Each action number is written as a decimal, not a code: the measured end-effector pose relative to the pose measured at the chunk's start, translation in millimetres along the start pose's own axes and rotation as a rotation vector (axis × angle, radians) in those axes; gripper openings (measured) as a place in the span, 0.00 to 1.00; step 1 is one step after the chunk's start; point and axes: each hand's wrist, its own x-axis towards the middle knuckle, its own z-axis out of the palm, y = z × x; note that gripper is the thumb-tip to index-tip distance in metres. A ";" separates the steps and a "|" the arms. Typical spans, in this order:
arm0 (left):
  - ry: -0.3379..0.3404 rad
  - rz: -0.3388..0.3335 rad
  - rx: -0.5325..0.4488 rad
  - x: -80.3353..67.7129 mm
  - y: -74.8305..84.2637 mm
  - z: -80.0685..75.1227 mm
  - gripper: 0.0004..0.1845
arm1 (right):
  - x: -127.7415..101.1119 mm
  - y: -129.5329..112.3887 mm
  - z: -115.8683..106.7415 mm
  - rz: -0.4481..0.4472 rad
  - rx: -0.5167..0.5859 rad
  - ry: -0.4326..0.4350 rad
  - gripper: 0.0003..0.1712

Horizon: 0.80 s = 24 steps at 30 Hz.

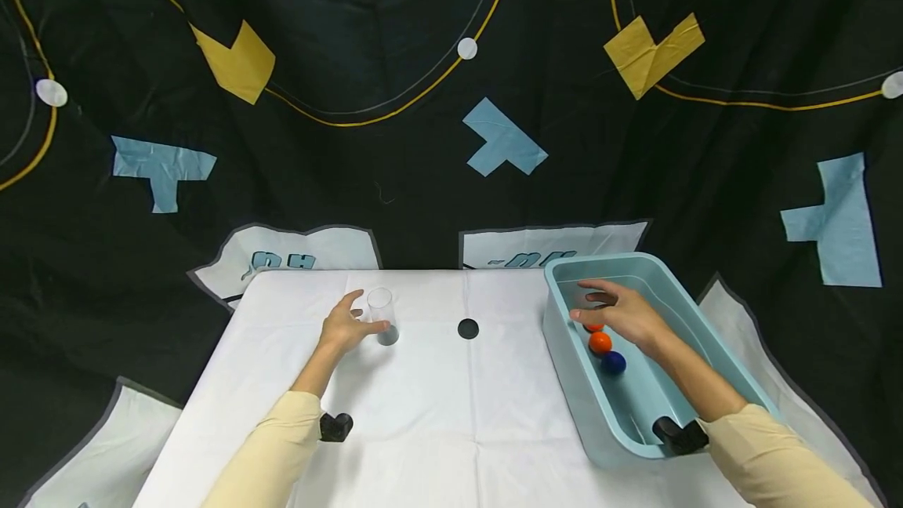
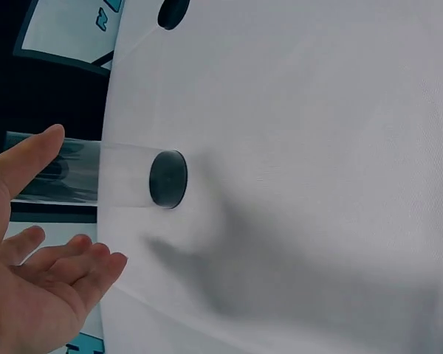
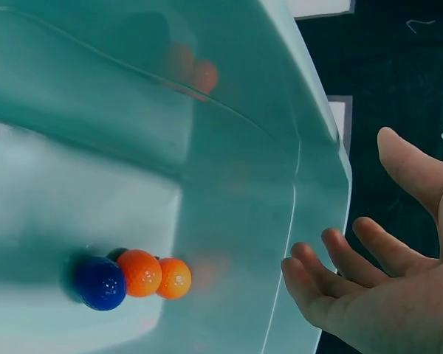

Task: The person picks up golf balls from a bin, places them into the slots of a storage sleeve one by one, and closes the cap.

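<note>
My left hand [image 1: 347, 325] is spread beside a clear cylindrical glass [image 1: 381, 308], thumb and fingers apart around its near side. The glass stands upright on a dark round spot [image 2: 168, 179] on the white table. My right hand [image 1: 621, 313] hovers over the far part of a light blue bin [image 1: 564, 382], fingers loosely bent and holding nothing. Below it on the bin's floor lie a dark blue ball [image 3: 100, 283] and two orange balls, the nearer orange ball [image 3: 139, 273] touching the blue one. In the head view the right hand partly covers the farther orange ball [image 1: 595, 328].
A black disc [image 1: 468, 328] lies on the white table [image 1: 451, 398] between the glass and the bin. Black cloth [image 1: 395, 171] with yellow and blue tape marks hangs behind the table. The bin's walls rise around the balls.
</note>
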 end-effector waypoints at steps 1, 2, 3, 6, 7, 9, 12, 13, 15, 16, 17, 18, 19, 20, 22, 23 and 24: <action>-0.001 -0.001 -0.007 0.5 -0.5 1.0 0.48 | 0.2 0.7 -0.6 0.010 0.011 0.000 0.49; 0.001 0.002 -0.010 0.9 -0.9 2.2 0.47 | 0.3 1.3 -1.1 0.018 0.017 0.001 0.49; 0.003 0.006 -0.012 1.2 -1.3 3.3 0.46 | 0.5 1.9 -1.5 0.024 0.019 0.003 0.49; 0.015 0.011 -0.023 1.7 -2.0 6.1 0.43 | 0.8 3.0 -2.4 0.035 0.020 0.004 0.49; 0.022 0.011 -0.031 2.0 -2.0 7.2 0.42 | 0.8 3.2 -2.4 0.036 0.021 0.005 0.48; 0.030 0.010 -0.043 2.5 -1.9 9.6 0.41 | 0.4 3.7 -2.5 0.036 0.019 0.006 0.48; 0.037 0.017 -0.054 3.6 -2.1 14.2 0.39 | -0.6 5.0 -2.5 0.036 0.003 0.008 0.47; 0.043 0.023 -0.055 4.2 -2.3 15.8 0.38 | -0.9 5.5 -2.5 0.035 -0.002 0.007 0.47; 0.062 0.032 -0.063 5.0 -2.9 18.7 0.35 | -1.1 6.5 -2.7 0.035 -0.010 0.004 0.47; 0.074 0.037 -0.066 5.5 -3.1 19.9 0.34 | -1.2 6.8 -2.9 0.035 -0.013 0.003 0.47; 0.086 0.039 -0.071 5.8 -3.2 20.6 0.32 | -1.1 6.9 -3.2 0.036 -0.015 0.001 0.47; 0.097 0.041 -0.074 6.3 -3.1 21.3 0.31 | -1.0 6.9 -3.5 0.037 -0.018 0.001 0.47; 0.108 0.042 -0.075 6.3 -2.6 21.6 0.30 | -0.9 6.9 -4.2 0.036 -0.022 0.000 0.46; 0.115 0.041 -0.077 6.3 -2.0 21.6 0.29 | -0.9 6.8 -4.9 0.038 -0.025 0.000 0.46; 0.120 0.046 -0.068 5.9 0.2 20.6 0.28 | -1.0 6.3 -6.1 0.042 -0.034 0.002 0.45; 0.121 0.048 -0.063 5.7 1.6 19.7 0.28 | -0.8 6.3 -6.9 0.040 -0.036 0.004 0.44; 0.118 0.052 -0.058 5.0 3.5 18.5 0.28 | -0.5 6.3 -7.9 0.038 -0.035 0.005 0.44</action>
